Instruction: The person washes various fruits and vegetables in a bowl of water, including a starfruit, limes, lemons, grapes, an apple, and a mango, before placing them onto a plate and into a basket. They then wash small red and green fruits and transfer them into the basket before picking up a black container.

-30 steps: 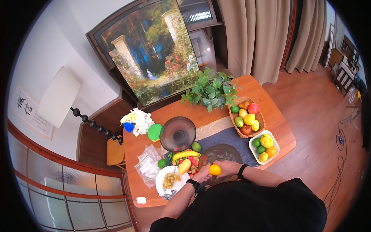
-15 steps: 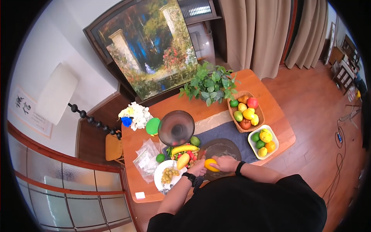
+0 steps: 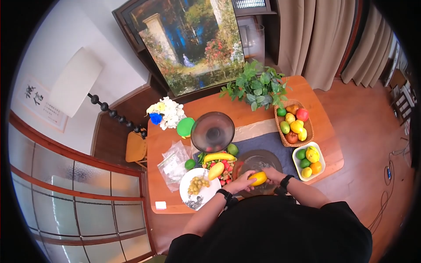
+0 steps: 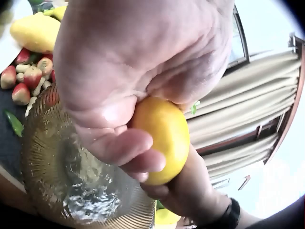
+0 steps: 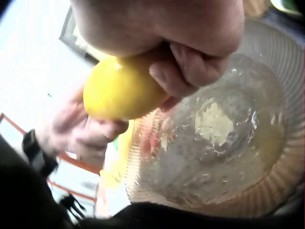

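Note:
Both hands hold a yellow mango close over a ribbed glass bowl of water. In the head view my left hand grips its left end and my right hand its right end. The left wrist view has the left fingers curled over the mango, whose upper end is hidden by the palm. Seen from the right wrist, the right hand covers one end of the fruit, with curled fingertips at its side. Water in the bowl is rippled and shiny.
Left of the bowl are a white plate with grapes, another mango, a banana and small red fruits. A dark glass bowl stands behind them. To the right are a fruit basket and a white tray.
The mango has turned in the hands and now lies more lengthwise between them. Both hands keep hold of it over the bowl. The head view has shifted, moving the table up and right.

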Demonstrator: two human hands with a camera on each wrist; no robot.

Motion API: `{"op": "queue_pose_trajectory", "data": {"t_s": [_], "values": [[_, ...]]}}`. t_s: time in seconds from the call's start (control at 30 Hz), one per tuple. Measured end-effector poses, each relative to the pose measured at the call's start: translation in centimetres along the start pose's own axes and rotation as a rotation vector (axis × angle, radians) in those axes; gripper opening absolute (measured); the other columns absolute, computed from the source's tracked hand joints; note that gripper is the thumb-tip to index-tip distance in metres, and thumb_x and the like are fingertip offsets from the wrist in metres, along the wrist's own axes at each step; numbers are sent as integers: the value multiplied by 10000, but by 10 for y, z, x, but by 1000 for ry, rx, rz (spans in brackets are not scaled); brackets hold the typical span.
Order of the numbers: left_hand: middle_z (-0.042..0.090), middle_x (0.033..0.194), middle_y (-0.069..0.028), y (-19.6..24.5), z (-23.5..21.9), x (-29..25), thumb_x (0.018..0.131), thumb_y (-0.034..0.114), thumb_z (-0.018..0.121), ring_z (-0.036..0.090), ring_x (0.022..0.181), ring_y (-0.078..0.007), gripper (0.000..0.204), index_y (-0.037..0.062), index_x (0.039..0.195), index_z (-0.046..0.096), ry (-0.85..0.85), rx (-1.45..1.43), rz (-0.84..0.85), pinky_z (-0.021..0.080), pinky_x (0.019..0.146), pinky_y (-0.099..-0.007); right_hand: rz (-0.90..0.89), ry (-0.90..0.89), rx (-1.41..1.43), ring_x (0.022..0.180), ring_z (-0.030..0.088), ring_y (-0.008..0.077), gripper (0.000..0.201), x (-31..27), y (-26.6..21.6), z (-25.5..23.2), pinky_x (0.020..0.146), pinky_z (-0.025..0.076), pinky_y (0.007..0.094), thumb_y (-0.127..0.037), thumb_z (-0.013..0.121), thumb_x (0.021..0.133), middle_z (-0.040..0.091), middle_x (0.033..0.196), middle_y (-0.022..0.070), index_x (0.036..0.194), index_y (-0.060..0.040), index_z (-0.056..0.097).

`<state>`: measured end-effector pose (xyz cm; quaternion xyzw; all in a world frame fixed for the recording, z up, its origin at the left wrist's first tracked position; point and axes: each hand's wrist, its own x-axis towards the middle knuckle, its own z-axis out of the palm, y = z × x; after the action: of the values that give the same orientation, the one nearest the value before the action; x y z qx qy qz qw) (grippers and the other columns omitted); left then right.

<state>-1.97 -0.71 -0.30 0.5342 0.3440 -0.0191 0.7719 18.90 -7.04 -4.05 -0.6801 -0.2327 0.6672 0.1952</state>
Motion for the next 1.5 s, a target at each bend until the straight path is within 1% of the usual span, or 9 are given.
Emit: {"op": "queue_pose_trajectory", "data": {"t_s": [0.1, 0.47, 0.57, 0.73, 0.83, 0.9, 1.0, 1.27, 1.5], "values": [[643, 980, -75, -3, -7, -1, 959, 399, 632, 575, 660, -71, 513, 105, 1331, 434, -93, -155, -134, 413, 486, -186, -678, 286, -370, 837, 649, 446, 441, 0, 13, 14, 774, 516, 493, -272, 359, 1019, 667, 890, 291, 925, 42, 654], [463, 610, 26, 46, 4, -34, 798, 614, 731, 333, 423, -41, 534, 105, 809, 571, 112, 152, -419, 218, 386, -211, -854, 693, -741, 890, 658, 431, 304, 20, 8, 6, 837, 517, 505, -243, 524, 926, 678, 942, 264, 977, 16, 675], [474, 601, 22, 4, 3, -15, 782, 600, 751, 383, 434, -54, 539, 87, 791, 587, 153, 153, -297, 249, 394, -224, -318, 372, -550, 773, 695, 340, 267, 44, 16, -4, 732, 565, 410, -186, 565, 912, 696, 854, 199, 1030, 20, 686], [577, 759, -19, 0, 2, -10, 821, 390, 784, 508, 519, -87, 444, 51, 1023, 582, 230, 527, -86, 340, 431, -235, -250, -121, 257, 735, 671, 127, 242, -9, -12, 6, 637, 539, 254, -193, 556, 974, 684, 827, 79, 1015, 8, 686], [649, 896, -84, -25, -7, 10, 781, 286, 805, 627, 698, -161, 499, 10, 1135, 588, 78, 288, 180, 496, 593, -303, -531, -21, -64, 731, 674, 146, 274, -12, -9, 6, 643, 555, 271, -244, 557, 986, 681, 852, 85, 1028, 2, 670], [659, 920, -85, 5, -4, 0, 773, 267, 809, 641, 787, -178, 569, 1, 1202, 546, 58, 230, 12, 507, 686, -314, -1080, 604, -769, 687, 675, 161, 381, -14, -1, 8, 636, 561, 305, -336, 531, 990, 685, 851, 105, 1083, 10, 661], [665, 958, -84, -4, -11, 7, 766, 266, 817, 646, 893, -191, 677, -7, 1290, 486, 44, 240, 36, 510, 803, -326, -258, 94, -61, 589, 659, 177, 466, -47, -24, 11, 599, 548, 297, -416, 485, 1011, 688, 848, 120, 1108, 12, 642], [567, 843, 15, 31, -9, -26, 841, 375, 770, 506, 662, -71, 630, 46, 1296, 483, -67, 311, -137, 410, 565, -227, -507, -24, -274, 564, 600, 204, 577, -29, -6, 2, 589, 501, 336, -476, 329, 1054, 647, 707, 118, 1037, 12, 635], [632, 1125, -85, 9, -21, -43, 883, 334, 711, 615, 925, -186, 564, 1, 1294, 517, 119, 467, 78, 501, 814, -322, -517, 50, -279, 707, 662, 321, 523, -46, -27, 17, 734, 519, 412, -408, 361, 1045, 673, 778, 195, 1052, 30, 648]]}}
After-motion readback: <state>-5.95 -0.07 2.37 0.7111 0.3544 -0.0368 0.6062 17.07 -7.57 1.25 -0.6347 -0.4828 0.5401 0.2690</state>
